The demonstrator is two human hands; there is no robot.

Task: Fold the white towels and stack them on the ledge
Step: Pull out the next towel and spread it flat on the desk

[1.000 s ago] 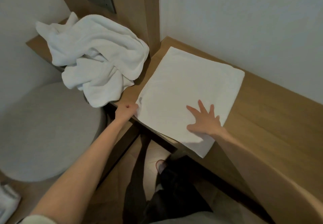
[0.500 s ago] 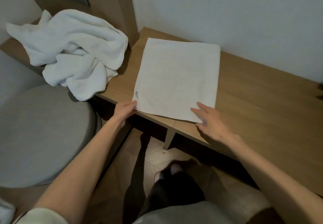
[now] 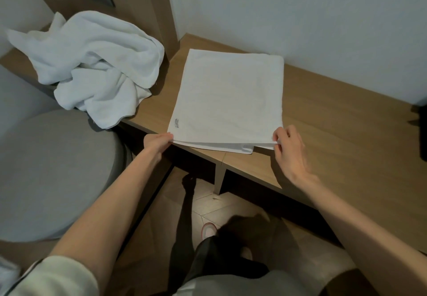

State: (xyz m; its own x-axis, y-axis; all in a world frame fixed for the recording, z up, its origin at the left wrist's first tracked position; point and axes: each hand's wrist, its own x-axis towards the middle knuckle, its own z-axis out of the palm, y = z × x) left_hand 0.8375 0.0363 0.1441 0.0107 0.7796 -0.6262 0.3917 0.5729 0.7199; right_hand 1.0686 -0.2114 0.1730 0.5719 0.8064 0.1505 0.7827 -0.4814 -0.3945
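On the wooden ledge (image 3: 335,120), at its near edge, a folded white towel (image 3: 228,99) lies flat. The left hand (image 3: 157,144) grips its near-left corner, and the right hand (image 3: 288,150) pinches the near-right corner with bent fingers. A crumpled white towel (image 3: 97,64) is heaped at the ledge's far left.

The folded towel (image 3: 227,101) lies on the tabletop (image 3: 335,120), the crumpled towels (image 3: 92,64) at its 10 o'clock. The left hand (image 3: 157,142) grips its 7 o'clock corner, the right hand (image 3: 288,150) its 5 o'clock corner
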